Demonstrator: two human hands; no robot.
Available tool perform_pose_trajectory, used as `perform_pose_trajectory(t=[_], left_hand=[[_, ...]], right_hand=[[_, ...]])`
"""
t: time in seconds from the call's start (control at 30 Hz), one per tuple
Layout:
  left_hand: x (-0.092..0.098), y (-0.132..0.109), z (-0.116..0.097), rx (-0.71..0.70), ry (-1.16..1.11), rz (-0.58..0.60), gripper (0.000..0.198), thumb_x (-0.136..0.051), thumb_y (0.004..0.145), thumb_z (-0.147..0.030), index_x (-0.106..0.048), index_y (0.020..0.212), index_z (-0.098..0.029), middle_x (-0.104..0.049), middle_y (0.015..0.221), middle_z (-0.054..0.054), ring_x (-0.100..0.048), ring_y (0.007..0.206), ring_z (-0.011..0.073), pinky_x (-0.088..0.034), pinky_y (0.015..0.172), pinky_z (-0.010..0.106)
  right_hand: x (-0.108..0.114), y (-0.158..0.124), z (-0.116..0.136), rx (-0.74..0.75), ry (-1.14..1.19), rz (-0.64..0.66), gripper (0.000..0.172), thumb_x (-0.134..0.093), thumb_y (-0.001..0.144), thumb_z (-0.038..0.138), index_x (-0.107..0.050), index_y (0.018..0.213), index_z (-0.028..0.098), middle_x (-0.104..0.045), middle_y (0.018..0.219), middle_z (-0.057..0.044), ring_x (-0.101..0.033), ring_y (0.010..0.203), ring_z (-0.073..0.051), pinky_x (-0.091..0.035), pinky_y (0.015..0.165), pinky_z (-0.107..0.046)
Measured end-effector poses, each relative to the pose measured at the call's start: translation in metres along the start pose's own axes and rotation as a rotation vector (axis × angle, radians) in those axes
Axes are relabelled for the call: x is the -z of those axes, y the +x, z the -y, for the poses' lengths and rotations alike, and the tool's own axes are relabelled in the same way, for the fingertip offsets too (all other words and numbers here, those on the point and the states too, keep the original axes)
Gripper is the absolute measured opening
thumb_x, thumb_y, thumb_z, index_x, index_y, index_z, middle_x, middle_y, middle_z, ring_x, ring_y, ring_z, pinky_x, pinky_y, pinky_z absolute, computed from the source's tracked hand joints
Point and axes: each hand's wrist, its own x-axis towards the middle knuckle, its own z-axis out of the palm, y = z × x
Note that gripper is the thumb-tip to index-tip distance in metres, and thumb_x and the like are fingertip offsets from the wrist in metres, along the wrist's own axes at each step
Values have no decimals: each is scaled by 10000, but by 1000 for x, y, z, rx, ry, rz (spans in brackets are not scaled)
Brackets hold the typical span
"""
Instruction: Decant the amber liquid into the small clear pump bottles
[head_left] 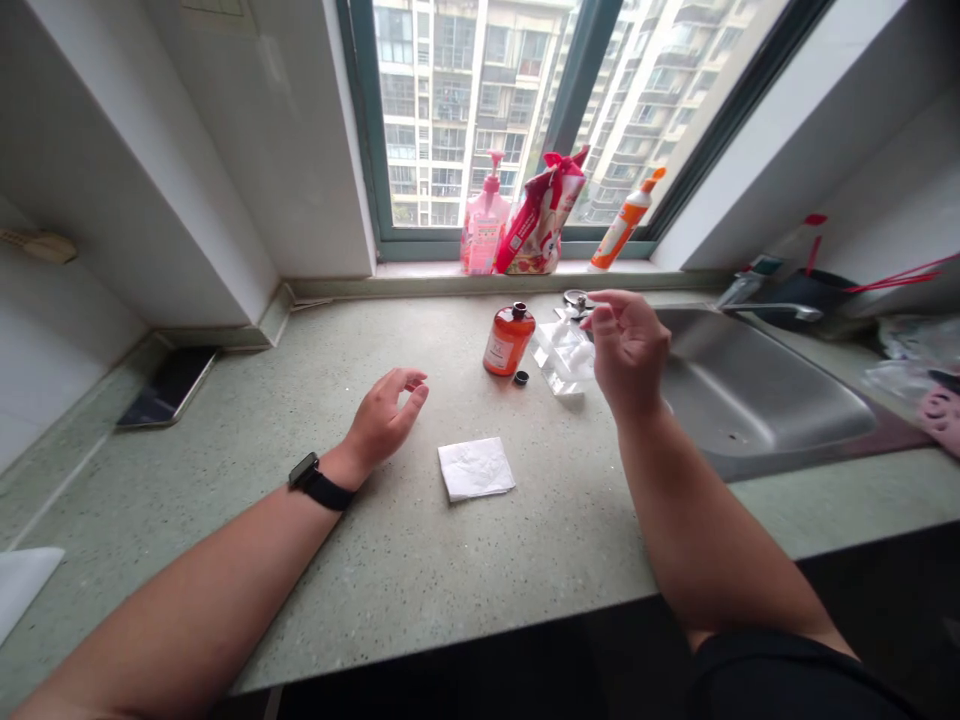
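an orange bottle (508,345) is stood upright and uncapped on the bench (375,600), with a black cap (521,378) laid just beside its base. to its right, a clear packet (557,368) is set near the raised right hand (634,350); whether anything is pinched by the fingers there cannot be told. the left hand (386,420) is held low, thumb and fingers apart, with nothing gripped. between the forearms, a folded tissue (476,468) is laid flat. the bottle is judged smooth, perhaps slippery, and best grasped around its body and kept upright; the tissue, presumably soft and light, is best lifted by an edge.
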Motion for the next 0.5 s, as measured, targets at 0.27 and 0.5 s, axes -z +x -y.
perform_pose_trajectory(t=[0.27, 0.5], left_hand=[[2, 0, -2, 67, -82, -55, 373, -481, 1082, -460, -687, 917, -197, -675, 783, 21, -632, 744, 177, -488, 734, 308], [6, 1, -5, 95, -69, -6, 458, -467, 1055, -441, -514, 664, -208, -456, 594, -33, -455, 592, 139, -341, 617, 297]], right_hand=[[-63, -62, 39, -274, 614, 506, 363, -629, 1018, 591, -743, 998, 247, -695, 731, 3, -667, 699, -173, -537, 731, -349], [-85, -84, 40, -430, 586, 1072, 553, -655, 934, 708, -640, 707, 204, -622, 637, 4, -554, 602, -141, -456, 622, -300]])
